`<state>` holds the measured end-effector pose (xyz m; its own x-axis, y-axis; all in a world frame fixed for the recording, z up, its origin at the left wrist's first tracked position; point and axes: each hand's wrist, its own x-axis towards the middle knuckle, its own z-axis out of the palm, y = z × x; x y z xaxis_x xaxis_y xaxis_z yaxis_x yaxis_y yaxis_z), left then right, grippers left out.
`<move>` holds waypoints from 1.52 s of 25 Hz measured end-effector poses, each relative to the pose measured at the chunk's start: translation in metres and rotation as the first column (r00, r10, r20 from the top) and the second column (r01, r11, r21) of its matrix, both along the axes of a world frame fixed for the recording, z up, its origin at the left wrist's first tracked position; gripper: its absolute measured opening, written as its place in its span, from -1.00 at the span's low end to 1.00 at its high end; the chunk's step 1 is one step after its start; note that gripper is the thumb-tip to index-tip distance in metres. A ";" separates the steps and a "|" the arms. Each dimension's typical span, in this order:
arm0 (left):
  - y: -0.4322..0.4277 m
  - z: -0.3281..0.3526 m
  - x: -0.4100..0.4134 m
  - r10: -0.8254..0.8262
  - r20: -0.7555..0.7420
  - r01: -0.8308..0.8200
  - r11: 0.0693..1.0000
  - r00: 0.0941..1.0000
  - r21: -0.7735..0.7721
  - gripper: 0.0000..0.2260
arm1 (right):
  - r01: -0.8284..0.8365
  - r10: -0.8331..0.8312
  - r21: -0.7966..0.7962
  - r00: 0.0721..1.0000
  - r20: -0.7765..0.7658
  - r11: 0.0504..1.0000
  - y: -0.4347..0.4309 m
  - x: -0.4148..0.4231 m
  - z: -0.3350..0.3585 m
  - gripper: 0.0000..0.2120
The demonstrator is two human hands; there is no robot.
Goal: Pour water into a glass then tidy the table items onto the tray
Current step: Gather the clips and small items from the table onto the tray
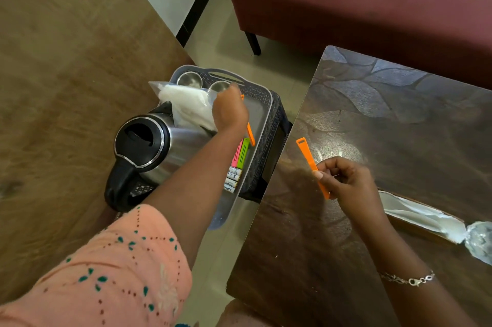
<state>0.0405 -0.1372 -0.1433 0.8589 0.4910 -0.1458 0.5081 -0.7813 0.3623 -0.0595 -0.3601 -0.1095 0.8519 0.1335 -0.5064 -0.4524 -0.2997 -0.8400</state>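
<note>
Left hand (230,111), outstretched, grips bag (183,105); right hand (346,183) pinches orange clip (308,155).

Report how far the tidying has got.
Done: kettle, steel cups, plastic bag, coloured clips and batteries sit in the tray. In hand: the left hand holds an orange clip over the tray; the right hand pinches a second orange clip. Left: that clip and the white packet on the table.

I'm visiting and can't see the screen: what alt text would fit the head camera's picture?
A person's left hand holds an orange plastic clip over a grey plastic tray, while the right hand pinches a second orange plastic clip above a dark wooden table. The tray carries a steel electric kettle, two steel cups and a clear plastic bag.
</note>
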 end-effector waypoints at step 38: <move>-0.023 -0.037 -0.044 0.650 -0.513 -0.811 0.304 0.560 -0.500 0.04 | -0.011 0.009 -0.019 0.993 -0.121 1.000 0.000 -0.023 -0.016 -0.90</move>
